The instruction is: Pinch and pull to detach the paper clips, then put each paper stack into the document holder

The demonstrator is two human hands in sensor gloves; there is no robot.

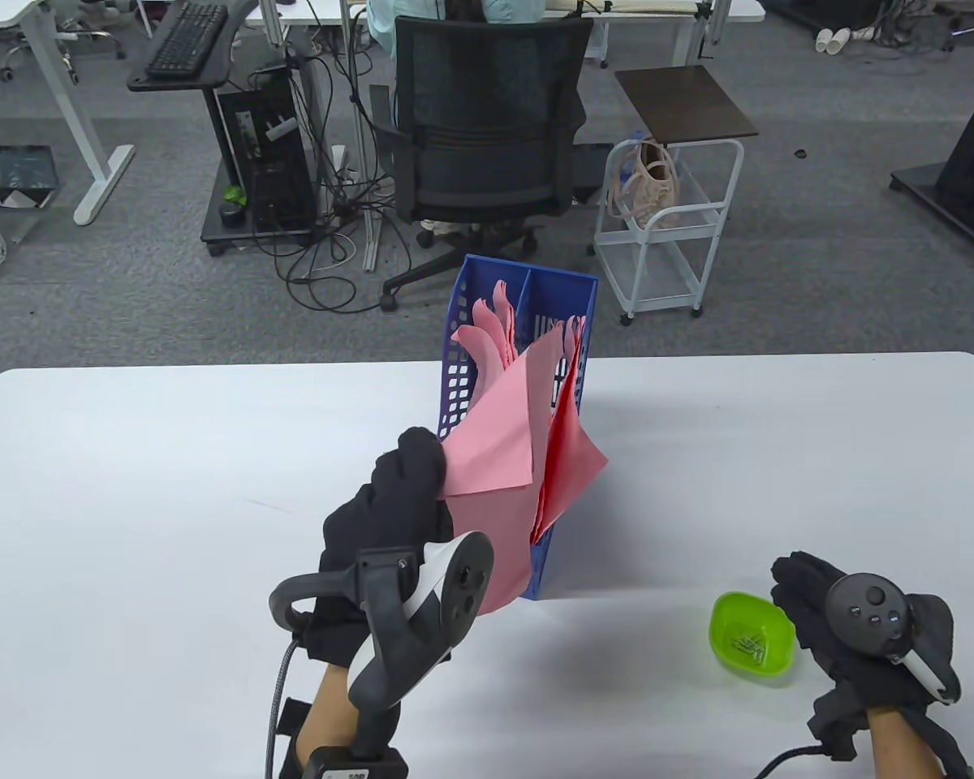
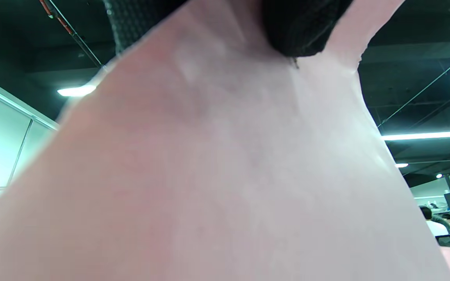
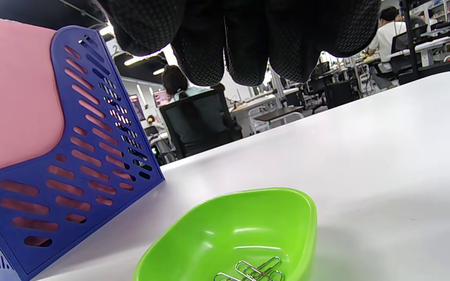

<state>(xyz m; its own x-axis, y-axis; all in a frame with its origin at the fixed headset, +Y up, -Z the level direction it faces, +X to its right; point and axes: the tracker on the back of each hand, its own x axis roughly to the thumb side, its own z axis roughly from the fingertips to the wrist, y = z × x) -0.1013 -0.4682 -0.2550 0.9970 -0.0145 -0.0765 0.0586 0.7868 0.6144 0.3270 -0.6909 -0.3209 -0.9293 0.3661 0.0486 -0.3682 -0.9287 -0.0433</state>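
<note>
At the blue document holder, left hand gripping the pink paper stack half in, right hand slack above the green bowl; risk of curled sheets snagging, tipping it.

1. We take the document holder as our landmark; it stands on the table, near the far edge
2. Paper stacks sit in the holder, spilling out of its near end
3. The left hand lies just left of the holder's near end, holding a paper stack
4. The bowl sits right of the holder and nearer us, with paper clips in it
5. The right hand lies just right of the bowl
</note>
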